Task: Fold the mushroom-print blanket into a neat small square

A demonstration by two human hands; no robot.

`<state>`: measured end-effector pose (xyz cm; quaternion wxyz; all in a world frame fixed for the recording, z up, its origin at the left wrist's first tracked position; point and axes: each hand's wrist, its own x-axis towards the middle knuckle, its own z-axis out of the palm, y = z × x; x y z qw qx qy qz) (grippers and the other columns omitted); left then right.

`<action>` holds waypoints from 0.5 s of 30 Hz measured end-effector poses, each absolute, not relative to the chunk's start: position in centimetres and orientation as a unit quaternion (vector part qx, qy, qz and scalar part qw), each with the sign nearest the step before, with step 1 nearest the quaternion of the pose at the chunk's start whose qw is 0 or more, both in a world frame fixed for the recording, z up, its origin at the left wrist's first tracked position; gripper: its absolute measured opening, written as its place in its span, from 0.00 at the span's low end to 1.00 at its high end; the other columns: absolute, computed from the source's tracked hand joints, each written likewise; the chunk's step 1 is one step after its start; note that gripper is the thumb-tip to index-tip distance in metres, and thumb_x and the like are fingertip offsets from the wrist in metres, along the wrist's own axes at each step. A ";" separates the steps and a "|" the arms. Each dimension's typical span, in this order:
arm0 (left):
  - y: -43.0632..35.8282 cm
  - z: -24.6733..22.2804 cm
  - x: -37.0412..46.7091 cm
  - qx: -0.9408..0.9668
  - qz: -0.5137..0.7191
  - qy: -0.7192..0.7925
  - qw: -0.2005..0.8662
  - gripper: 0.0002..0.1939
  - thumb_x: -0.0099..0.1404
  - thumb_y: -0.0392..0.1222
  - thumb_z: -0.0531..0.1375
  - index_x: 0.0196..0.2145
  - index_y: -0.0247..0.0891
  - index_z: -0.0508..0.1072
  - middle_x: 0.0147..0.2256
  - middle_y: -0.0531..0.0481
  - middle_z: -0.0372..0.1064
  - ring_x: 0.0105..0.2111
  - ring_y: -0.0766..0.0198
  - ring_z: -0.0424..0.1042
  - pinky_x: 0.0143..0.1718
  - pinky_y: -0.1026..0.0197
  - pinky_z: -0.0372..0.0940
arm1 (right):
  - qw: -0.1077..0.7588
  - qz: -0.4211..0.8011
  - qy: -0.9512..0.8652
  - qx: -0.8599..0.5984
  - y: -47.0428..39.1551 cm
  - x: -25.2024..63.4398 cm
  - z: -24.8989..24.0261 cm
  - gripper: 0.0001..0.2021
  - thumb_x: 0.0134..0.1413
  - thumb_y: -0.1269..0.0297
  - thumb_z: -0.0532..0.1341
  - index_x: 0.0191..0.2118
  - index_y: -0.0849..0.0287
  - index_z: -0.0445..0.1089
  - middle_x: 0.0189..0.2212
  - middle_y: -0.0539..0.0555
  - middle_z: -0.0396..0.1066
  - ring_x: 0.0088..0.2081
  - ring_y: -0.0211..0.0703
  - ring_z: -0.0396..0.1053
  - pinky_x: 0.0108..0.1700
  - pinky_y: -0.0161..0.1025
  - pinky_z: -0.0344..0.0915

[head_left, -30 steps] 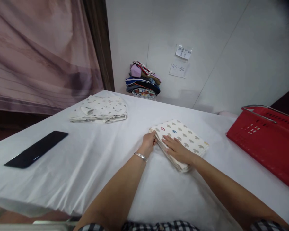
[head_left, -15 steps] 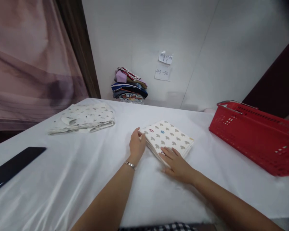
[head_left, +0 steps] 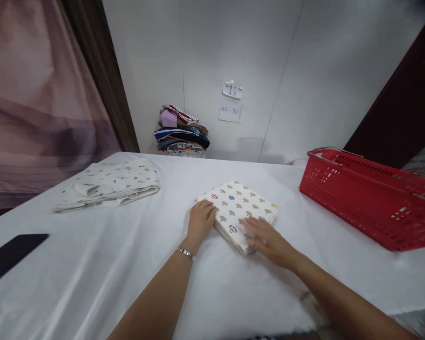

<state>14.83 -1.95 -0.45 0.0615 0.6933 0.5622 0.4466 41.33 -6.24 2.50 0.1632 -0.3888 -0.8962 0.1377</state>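
A white cloth folded into a thick square (head_left: 246,200) lies on the table, printed with grey mushroom shapes and a few coloured ones. My left hand (head_left: 200,219), wearing a silver bracelet, rests over the cloth's left corner with its fingers laid on the top. At the near right edge, my right hand (head_left: 271,241) touches the top with outstretched fingers, slightly blurred. The folded layers show along the near left side. Farther left lies another white fabric piece (head_left: 116,182) with small dark prints, folded more loosely, out of both hands' touch.
A red plastic basket (head_left: 357,205) with metal handles stands at the right. A black flat object (head_left: 14,255) lies at the left edge. Behind the white-covered table (head_left: 127,264) rises a pile of folded clothes (head_left: 182,132) against the wall, beside paper signs (head_left: 231,111).
The view has shifted slightly. My left fingers have gone from curling at the cloth's corner to lying over it. My right hand has slid right, uncovering a purple mushroom print.
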 end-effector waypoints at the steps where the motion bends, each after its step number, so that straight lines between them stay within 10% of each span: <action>1: -1.9 -0.5 14.8 0.681 0.459 0.568 0.054 0.10 0.63 0.41 0.54 0.35 0.41 0.76 0.43 0.47 0.72 0.49 0.56 0.65 0.54 0.51 0.57 | 0.200 0.139 -0.872 -0.424 -4.9 41.8 2.6 0.23 0.62 0.51 0.49 0.61 0.49 0.59 0.62 0.53 0.56 0.63 0.49 0.51 0.64 0.54 0.47; 6: -1.7 -0.9 14.5 0.613 0.464 0.638 0.036 0.16 0.60 0.43 0.57 0.46 0.38 0.72 0.52 0.42 0.65 0.55 0.52 0.60 0.57 0.49 0.57 | 0.260 0.139 -0.751 -0.592 3.2 43.9 2.5 0.22 0.59 0.53 0.53 0.56 0.54 0.66 0.58 0.55 0.63 0.58 0.50 0.60 0.59 0.49 0.58; 15: -1.6 -1.0 14.0 0.550 0.449 0.694 0.123 0.23 0.61 0.47 0.56 0.52 0.36 0.66 0.59 0.40 0.57 0.59 0.53 0.56 0.60 0.51 0.53 | 0.075 0.206 -0.735 -0.641 10.0 44.1 3.2 0.28 0.54 0.53 0.58 0.58 0.62 0.64 0.57 0.61 0.64 0.57 0.54 0.62 0.58 0.44 0.58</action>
